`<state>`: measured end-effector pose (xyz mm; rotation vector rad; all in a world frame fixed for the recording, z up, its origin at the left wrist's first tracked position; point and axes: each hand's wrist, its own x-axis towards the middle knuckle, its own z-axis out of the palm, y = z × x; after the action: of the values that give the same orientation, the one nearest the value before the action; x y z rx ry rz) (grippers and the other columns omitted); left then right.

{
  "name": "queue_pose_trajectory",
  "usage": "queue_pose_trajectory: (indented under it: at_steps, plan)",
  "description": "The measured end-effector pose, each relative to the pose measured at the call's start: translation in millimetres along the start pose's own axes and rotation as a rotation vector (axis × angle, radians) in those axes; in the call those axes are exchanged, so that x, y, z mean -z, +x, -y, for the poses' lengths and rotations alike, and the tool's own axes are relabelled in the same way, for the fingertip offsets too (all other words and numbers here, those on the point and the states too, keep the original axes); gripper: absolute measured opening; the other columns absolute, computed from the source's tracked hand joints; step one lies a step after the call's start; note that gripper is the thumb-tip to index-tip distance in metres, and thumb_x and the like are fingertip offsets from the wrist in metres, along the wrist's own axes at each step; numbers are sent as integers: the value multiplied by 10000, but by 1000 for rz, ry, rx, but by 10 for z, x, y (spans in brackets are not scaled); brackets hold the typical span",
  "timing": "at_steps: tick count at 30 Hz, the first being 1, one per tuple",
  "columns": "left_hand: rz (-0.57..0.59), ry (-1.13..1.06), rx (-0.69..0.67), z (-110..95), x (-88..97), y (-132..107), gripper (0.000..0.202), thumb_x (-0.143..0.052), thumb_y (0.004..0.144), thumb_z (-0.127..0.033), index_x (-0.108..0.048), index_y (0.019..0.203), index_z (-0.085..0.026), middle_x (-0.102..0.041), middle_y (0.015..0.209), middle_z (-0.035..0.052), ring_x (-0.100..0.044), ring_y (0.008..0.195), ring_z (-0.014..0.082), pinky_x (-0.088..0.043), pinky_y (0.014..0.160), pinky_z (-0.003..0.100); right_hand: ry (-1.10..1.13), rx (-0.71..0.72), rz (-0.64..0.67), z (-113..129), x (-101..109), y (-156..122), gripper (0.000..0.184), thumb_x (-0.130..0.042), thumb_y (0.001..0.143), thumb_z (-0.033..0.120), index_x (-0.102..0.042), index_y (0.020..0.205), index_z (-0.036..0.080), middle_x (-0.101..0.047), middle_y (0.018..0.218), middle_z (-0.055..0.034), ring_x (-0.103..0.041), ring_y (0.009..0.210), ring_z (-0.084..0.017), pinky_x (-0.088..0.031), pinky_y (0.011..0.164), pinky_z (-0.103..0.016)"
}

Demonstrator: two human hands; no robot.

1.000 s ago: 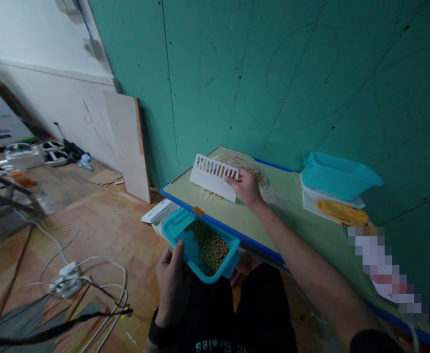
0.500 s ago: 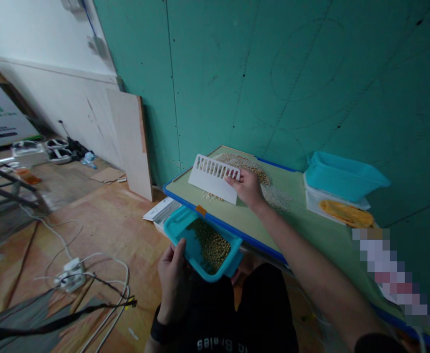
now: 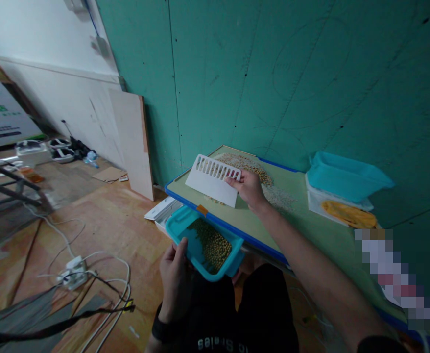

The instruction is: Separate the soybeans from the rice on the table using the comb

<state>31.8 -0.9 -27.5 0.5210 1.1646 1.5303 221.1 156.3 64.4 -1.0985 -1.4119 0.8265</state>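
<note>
My right hand [image 3: 249,189] grips a white slotted plastic scraper [image 3: 212,179], standing it on edge on the green table [image 3: 244,218] near the front left. A pile of beans and pale grains [image 3: 253,172] lies behind the scraper. My left hand [image 3: 174,279] holds a blue tray [image 3: 181,228] below the table's blue front edge. The tray is partly filled with yellowish beans [image 3: 209,245].
A second blue tub [image 3: 345,176] rests on white sheets at the back right, with an orange cloth [image 3: 347,214] in front of it. A green wall stands behind the table. Cables and a power strip [image 3: 73,274] lie on the wooden floor to the left.
The scraper has slid a little toward the table's front edge, pushing grains along. The left hand still holds the tray in the same place.
</note>
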Motion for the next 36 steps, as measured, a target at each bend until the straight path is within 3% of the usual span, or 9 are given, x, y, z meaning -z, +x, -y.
queue_pose_trajectory:
  at_steps: [4,9,13,21,25,36]
  plan:
    - [-7,-30,24,26,8,13,342,-771,732,-456,-564,609,-213,-428,432,-73,-363,374,98,-274,368,220,19,1,-36,11,18,21,362,-796,644,421,-713,875,154,-762,836,-80,-702,740,-219,-562,671,-366]
    - [-14,-91,58,48,11,26,275,-783,745,-425,-630,715,-199,-512,498,-65,-402,416,92,-313,398,208,14,-15,-40,-21,12,27,370,-799,636,434,-705,857,153,-753,836,-81,-694,736,-211,-559,673,-365]
    - [-1,-95,65,37,7,14,271,-777,758,-433,-636,748,-201,-478,468,-80,-374,401,88,-274,382,202,34,-41,-26,-50,-22,15,316,-772,659,377,-705,873,154,-749,850,-77,-691,742,-205,-561,674,-365]
    - [-20,-60,42,-15,-26,-14,440,-763,747,-453,-441,543,-232,-415,408,-73,-368,371,100,-293,380,227,14,-92,-16,-14,-74,-24,296,-771,659,343,-713,885,161,-749,853,-74,-689,721,-204,-557,620,-347]
    - [10,-74,51,-29,-28,-25,301,-783,738,-430,-583,670,-215,-425,438,-88,-380,380,100,-312,399,224,30,-106,3,-4,-93,-41,318,-777,656,349,-720,907,162,-752,862,-76,-693,732,-207,-564,624,-349]
    - [17,-69,39,23,3,26,283,-785,740,-445,-666,757,-189,-549,536,-46,-418,420,97,-302,407,218,91,-170,33,36,-104,-65,371,-801,614,386,-709,897,164,-742,849,-75,-689,716,-210,-568,588,-356]
